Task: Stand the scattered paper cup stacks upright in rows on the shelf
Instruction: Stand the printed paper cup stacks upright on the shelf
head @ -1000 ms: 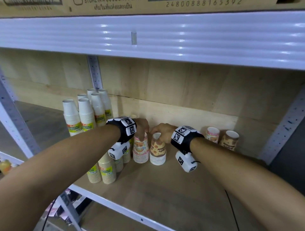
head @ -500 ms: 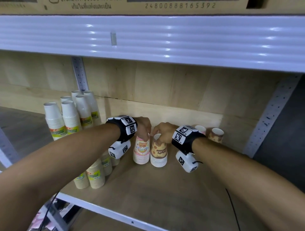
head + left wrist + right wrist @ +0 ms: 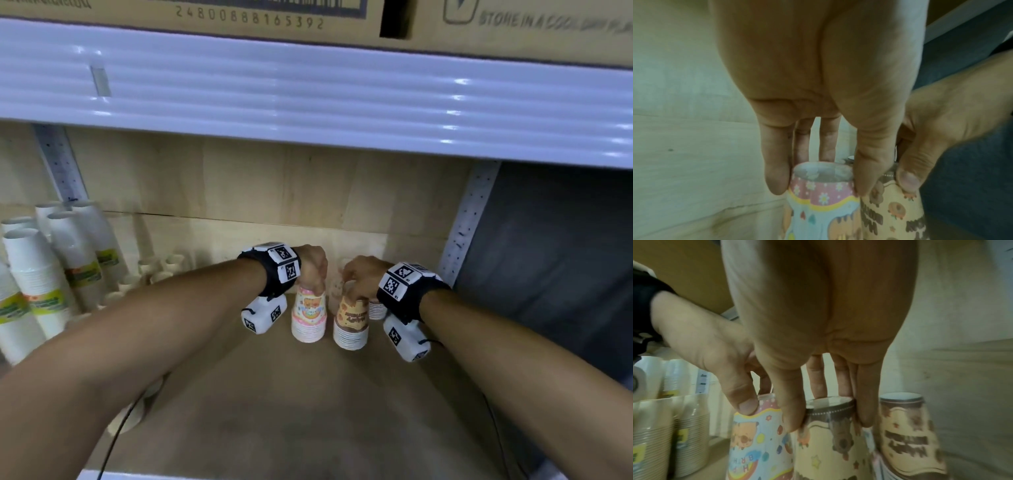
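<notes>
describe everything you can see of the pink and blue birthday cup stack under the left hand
The pink and blue cup stack is nested paper cups standing upside down, wide rims ringed at the bottom on the wooden shelf. The print shows a pink daisy band, a yellow wavy line, pale blue below, a cartoon animal and rainbow lettering. It stands roughly upright. The left hand pinches its narrow top from above. The brown-and-cream stack stands close on its right, apparently touching.

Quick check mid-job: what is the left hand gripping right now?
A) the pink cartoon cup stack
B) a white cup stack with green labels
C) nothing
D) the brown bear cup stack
A: the left hand pinches the top of the pink cartoon cup stack; the right hand holds the brown bear cup stack.
</notes>
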